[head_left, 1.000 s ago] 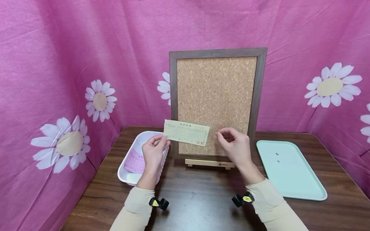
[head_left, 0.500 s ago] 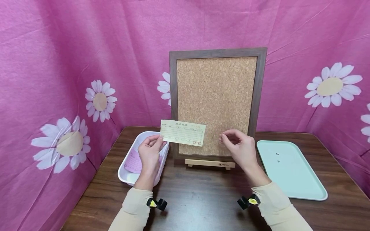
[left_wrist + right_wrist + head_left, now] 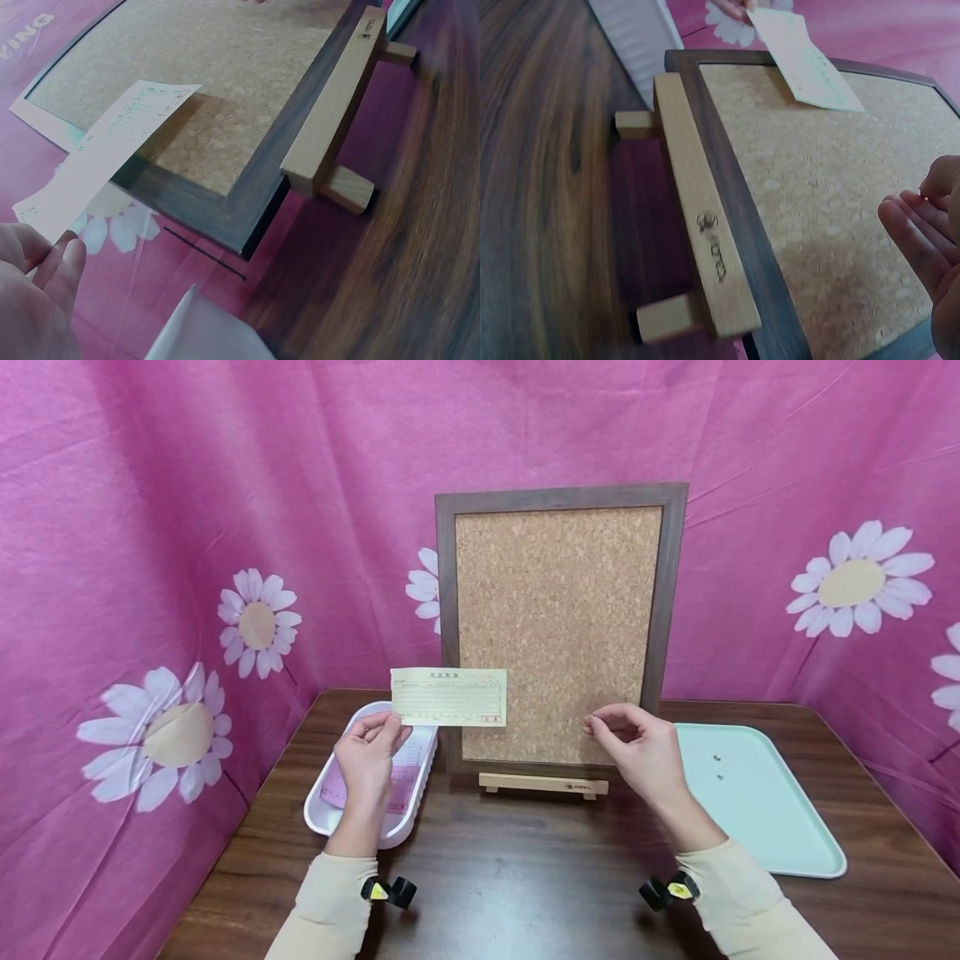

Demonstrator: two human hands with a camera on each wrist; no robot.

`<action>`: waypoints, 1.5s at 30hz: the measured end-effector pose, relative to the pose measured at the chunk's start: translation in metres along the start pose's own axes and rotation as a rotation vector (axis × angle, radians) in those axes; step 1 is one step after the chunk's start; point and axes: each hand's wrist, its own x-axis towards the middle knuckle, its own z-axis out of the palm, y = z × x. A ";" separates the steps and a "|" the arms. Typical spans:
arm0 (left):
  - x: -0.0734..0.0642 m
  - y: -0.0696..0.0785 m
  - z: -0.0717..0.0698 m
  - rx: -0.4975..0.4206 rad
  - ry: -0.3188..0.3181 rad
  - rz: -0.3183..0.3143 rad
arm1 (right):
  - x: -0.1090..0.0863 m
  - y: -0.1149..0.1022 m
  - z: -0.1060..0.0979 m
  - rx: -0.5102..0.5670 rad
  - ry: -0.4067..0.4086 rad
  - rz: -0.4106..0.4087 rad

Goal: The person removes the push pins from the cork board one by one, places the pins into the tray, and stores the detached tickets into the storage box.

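My left hand (image 3: 367, 768) pinches the lower left corner of a pale yellow receipt slip (image 3: 457, 700), printed with a ruled form. The slip is held up level, in front of the lower left of a framed cork board (image 3: 558, 610); the left wrist view shows the slip (image 3: 112, 150) apart from the cork. Near the board's lower right, thumb and fingertips of my right hand (image 3: 637, 747) meet in a pinch. A tiny thing like a thumbtack seems to be between them, mostly hidden; in the right wrist view the fingers stand off the cork (image 3: 817, 202).
A small wooden easel (image 3: 543, 785) bears the board. To the left, a white basket (image 3: 318, 817) holds pink slips (image 3: 401, 785) and other papers. On the right, a mint tray (image 3: 787, 827) carries two small metal tacks (image 3: 717, 767). A pink flowered cloth hangs behind.
My left hand has drawn the slip leftward and levelled it from its tilt. My right hand, still pinched, has moved right and slightly down, so the hands are farther apart.
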 end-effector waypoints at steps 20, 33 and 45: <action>0.005 0.019 -0.030 0.062 0.012 0.019 | -0.011 0.012 -0.040 -0.002 0.042 0.003; 0.007 0.031 -0.053 0.154 0.039 0.033 | -0.019 0.029 -0.067 -0.053 0.042 0.028; 0.009 0.038 -0.073 0.187 0.073 0.054 | -0.034 0.048 -0.091 -0.130 0.067 0.069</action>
